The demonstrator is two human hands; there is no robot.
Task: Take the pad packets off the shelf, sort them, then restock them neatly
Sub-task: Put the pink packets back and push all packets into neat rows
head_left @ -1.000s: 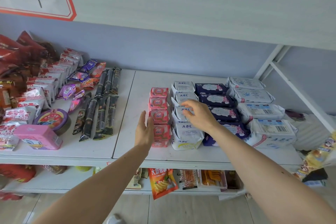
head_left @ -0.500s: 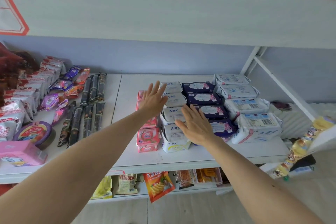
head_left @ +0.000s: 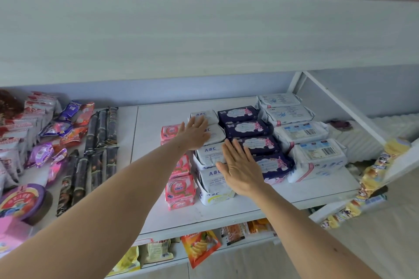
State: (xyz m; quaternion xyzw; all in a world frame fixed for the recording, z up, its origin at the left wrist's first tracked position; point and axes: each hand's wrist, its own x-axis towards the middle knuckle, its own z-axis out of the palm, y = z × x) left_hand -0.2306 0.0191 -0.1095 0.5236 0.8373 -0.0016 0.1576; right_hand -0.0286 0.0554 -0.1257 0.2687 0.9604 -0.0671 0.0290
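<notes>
Pad packets lie in four front-to-back rows on the white shelf (head_left: 158, 158): pink packets (head_left: 180, 188), white ABC packets (head_left: 209, 154), dark purple packets (head_left: 247, 128), and larger white packets (head_left: 301, 132). My left hand (head_left: 196, 132) lies flat with straight fingers on the rear ABC packets. My right hand (head_left: 240, 167) presses flat, fingers spread, on the front ABC packets beside the purple row. Neither hand holds anything.
Snack packets (head_left: 68, 124) and dark wrapped sticks (head_left: 95, 142) fill the left shelf board. A round purple tin (head_left: 21, 201) sits front left. A shelf board (head_left: 204, 29) hangs overhead. Hanging snack strips (head_left: 371, 176) dangle at the right; more snacks (head_left: 199, 247) sit below.
My left hand has moved right and back, from the pink row onto the rear ABC packets. My right hand has slid slightly forward on the same row. The view has tilted upward.
</notes>
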